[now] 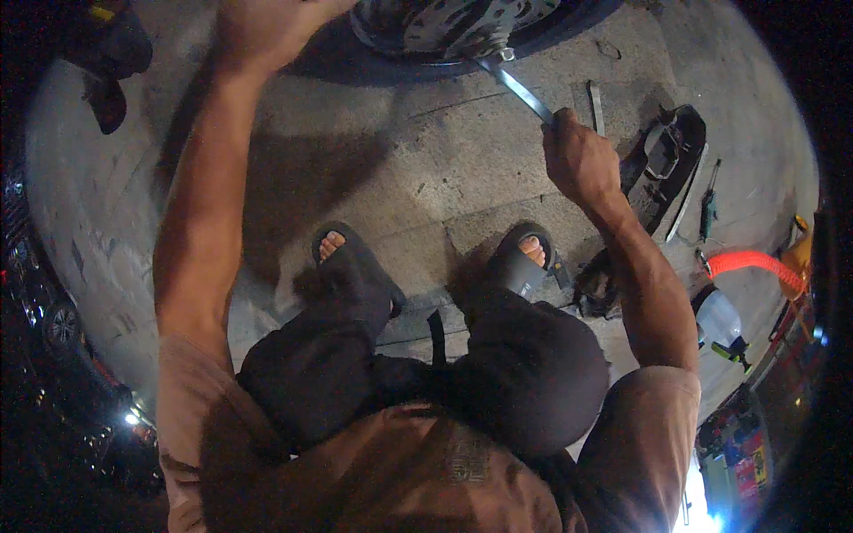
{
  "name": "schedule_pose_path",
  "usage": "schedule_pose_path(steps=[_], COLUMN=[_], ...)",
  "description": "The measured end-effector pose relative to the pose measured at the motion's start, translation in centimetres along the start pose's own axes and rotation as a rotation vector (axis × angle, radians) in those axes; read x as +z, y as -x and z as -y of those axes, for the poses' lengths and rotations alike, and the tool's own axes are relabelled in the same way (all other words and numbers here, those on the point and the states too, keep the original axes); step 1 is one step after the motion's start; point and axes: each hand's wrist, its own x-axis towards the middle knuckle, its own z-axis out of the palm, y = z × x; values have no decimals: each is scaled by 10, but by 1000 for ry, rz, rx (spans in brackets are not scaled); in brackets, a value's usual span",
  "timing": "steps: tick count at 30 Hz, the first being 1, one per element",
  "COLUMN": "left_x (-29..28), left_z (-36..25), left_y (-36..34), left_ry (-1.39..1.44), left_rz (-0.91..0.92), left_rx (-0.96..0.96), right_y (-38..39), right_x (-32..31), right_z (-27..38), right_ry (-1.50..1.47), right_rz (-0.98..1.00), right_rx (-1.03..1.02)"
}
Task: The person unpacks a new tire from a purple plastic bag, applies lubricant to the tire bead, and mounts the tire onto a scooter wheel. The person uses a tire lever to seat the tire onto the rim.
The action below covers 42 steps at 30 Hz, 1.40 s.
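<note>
At the top edge lies a wheel (pixel 471 34) with a black tyre and a perforated disc. My right hand (pixel 582 162) is closed around a flat metal tyre lever (pixel 528 96). The lever's far tip meets the wheel's near rim, beside a small shiny metal piece (pixel 507 55). My left hand (pixel 277 34) reaches up at the wheel's left side. The picture's upper edge cuts off most of its fingers, so whether it grips or touches the tyre is hidden.
Right of my right hand lie a second flat lever (pixel 596 108), a black moulded part (pixel 665 173), a thin metal bar (pixel 682 206) and a green-handled screwdriver (pixel 709 211). Farther right are a red coiled hose (pixel 755 264) and a whitish spray bottle (pixel 718 318). My sandalled feet (pixel 355 266) stand below the wheel.
</note>
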Motion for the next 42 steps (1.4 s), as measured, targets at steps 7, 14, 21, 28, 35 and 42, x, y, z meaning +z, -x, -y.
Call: schedule_pose_path(steps=[7, 14, 21, 28, 35, 42], left_x=[-3, -1, 0, 2, 11, 7], left_z=[-10, -2, -15, -23, -40, -36], left_y=[1, 5, -3, 4, -17, -13], left_ry=[-18, -103, -31, 105, 47, 18], left_rz=[88, 68, 78, 43, 56, 161], left_rx=[-48, -89, 151, 231, 16, -11], right_y=[-19, 7, 15, 6, 24, 20], right_x=[51, 97, 139, 154, 225, 191], right_z=[-14, 1, 22, 8, 27, 11], right_ry=[-179, -270, -494, -338, -580, -317], right_rz=[-43, -97, -276, -326, -436, -340], right_rx=[-60, 107, 163, 165, 142, 74])
